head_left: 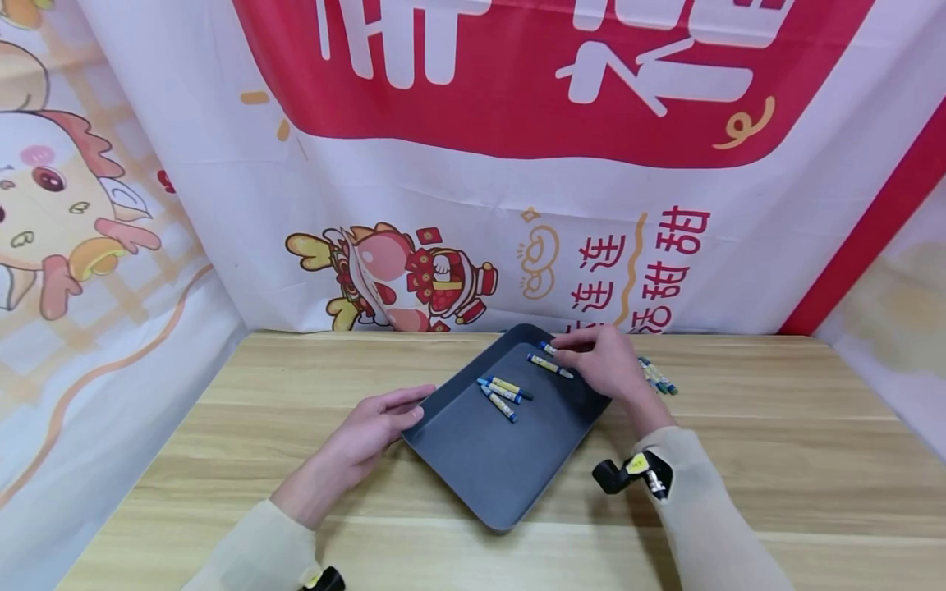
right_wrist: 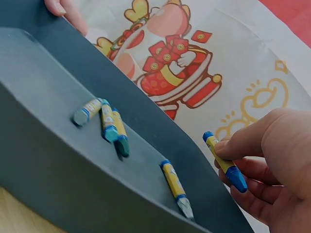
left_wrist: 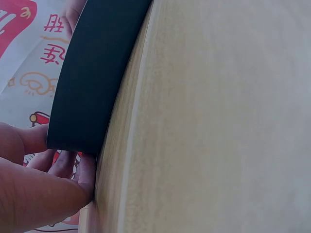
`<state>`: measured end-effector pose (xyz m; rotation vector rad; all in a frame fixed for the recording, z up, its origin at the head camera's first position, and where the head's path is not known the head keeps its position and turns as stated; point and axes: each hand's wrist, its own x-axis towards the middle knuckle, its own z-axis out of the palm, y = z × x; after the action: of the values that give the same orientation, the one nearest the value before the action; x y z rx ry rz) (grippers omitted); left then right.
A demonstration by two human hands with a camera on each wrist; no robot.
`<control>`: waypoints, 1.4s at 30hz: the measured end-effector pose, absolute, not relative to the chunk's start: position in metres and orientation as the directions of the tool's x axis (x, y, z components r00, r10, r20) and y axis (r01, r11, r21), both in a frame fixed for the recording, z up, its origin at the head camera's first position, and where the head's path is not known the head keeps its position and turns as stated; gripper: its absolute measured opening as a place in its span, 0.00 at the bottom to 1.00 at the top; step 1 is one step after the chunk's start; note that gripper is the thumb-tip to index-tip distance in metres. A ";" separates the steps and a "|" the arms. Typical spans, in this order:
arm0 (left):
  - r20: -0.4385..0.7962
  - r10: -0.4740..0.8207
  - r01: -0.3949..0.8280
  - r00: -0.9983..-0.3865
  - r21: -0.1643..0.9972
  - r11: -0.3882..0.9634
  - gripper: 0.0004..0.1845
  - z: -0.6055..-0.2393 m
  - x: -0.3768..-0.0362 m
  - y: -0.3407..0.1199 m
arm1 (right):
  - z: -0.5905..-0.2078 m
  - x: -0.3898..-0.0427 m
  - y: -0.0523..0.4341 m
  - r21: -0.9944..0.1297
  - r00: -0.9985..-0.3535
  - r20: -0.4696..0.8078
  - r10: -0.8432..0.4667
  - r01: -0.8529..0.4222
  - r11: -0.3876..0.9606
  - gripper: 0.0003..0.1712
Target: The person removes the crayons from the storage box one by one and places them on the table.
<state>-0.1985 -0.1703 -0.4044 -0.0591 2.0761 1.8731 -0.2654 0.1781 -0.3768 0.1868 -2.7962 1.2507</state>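
A dark grey rectangular tray (head_left: 491, 468) sits at an angle on the table. My left hand (head_left: 369, 431) grips its left corner, thumb at the rim and the other fingers against the outside, as the left wrist view shows. Over the tray's far right part, my right hand (head_left: 604, 365) pinches a blue crayon (right_wrist: 224, 161) with a yellow wrapper between thumb and fingers. Inside the tray lies a crayon with a pale tip (right_wrist: 175, 184), apart from a small cluster of crayons (head_left: 506, 391) near the middle.
Several more crayons (head_left: 661, 377) lie on the wooden table (head_left: 746, 460) to the right of the tray, partly behind my right arm. A printed white and red cloth (head_left: 458, 189) hangs behind the table's far edge, and more cloth hangs at the sides.
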 end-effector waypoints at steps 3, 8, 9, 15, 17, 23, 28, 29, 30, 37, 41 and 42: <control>-0.283 0.190 -0.264 -0.940 0.957 0.122 0.22 -0.405 -0.198 -0.171 | -0.377 -0.265 0.187 -0.734 -0.990 0.123 -0.073 -0.140 0.665 0.13; -0.279 0.192 -0.259 -0.941 0.958 0.125 0.22 -0.406 -0.198 -0.171 | -0.375 -0.263 0.204 -0.733 -0.985 0.160 -0.068 -0.165 0.659 0.12; -0.279 0.191 -0.258 -0.941 0.958 0.126 0.22 -0.406 -0.199 -0.172 | -0.375 -0.263 0.207 -0.730 -0.984 0.165 -0.065 -0.166 0.662 0.12; -0.278 0.191 -0.258 -0.941 0.958 0.126 0.23 -0.406 -0.199 -0.172 | -0.376 -0.261 0.229 -0.712 -0.986 0.164 -0.032 -0.140 0.688 0.13; -0.276 0.197 -0.254 -0.941 0.959 0.127 0.23 -0.405 -0.198 -0.171 | -0.377 -0.261 0.236 -0.703 -0.985 0.169 -0.022 -0.136 0.698 0.13; -0.280 0.191 -0.259 -0.941 0.957 0.128 0.23 -0.405 -0.198 -0.172 | -0.382 -0.259 0.258 -0.669 -0.984 0.174 0.032 -0.095 0.737 0.16; -0.279 0.198 -0.259 -0.940 0.958 0.122 0.23 -0.406 -0.199 -0.172 | -0.389 -0.258 0.274 -0.679 -0.985 0.144 0.096 -0.027 0.734 0.17; -0.279 0.198 -0.259 -0.940 0.958 0.120 0.23 -0.406 -0.199 -0.172 | -0.390 -0.258 0.277 -0.681 -0.985 0.134 0.112 -0.010 0.733 0.17; -0.279 0.200 -0.258 -0.939 0.958 0.123 0.23 -0.406 -0.199 -0.172 | -0.392 -0.257 0.280 -0.686 -0.985 0.117 0.126 0.012 0.727 0.18; -0.271 0.213 -0.251 -0.939 0.961 0.117 0.23 -0.405 -0.198 -0.172 | -0.402 -0.257 0.294 -0.742 -0.973 -0.036 0.227 0.178 0.647 0.20; -0.264 0.224 -0.243 -0.938 0.963 0.116 0.23 -0.404 -0.197 -0.172 | -0.407 -0.258 0.297 -0.732 -0.963 -0.052 0.265 0.217 0.645 0.20; -0.263 0.225 -0.242 -0.938 0.963 0.116 0.24 -0.404 -0.197 -0.172 | -0.408 -0.258 0.297 -0.729 -0.961 -0.052 0.270 0.221 0.648 0.20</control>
<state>-0.1970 -0.1721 -0.4042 -0.0163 2.0566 1.8830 -0.2581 0.2973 -0.4077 -0.4173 -2.7959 1.2248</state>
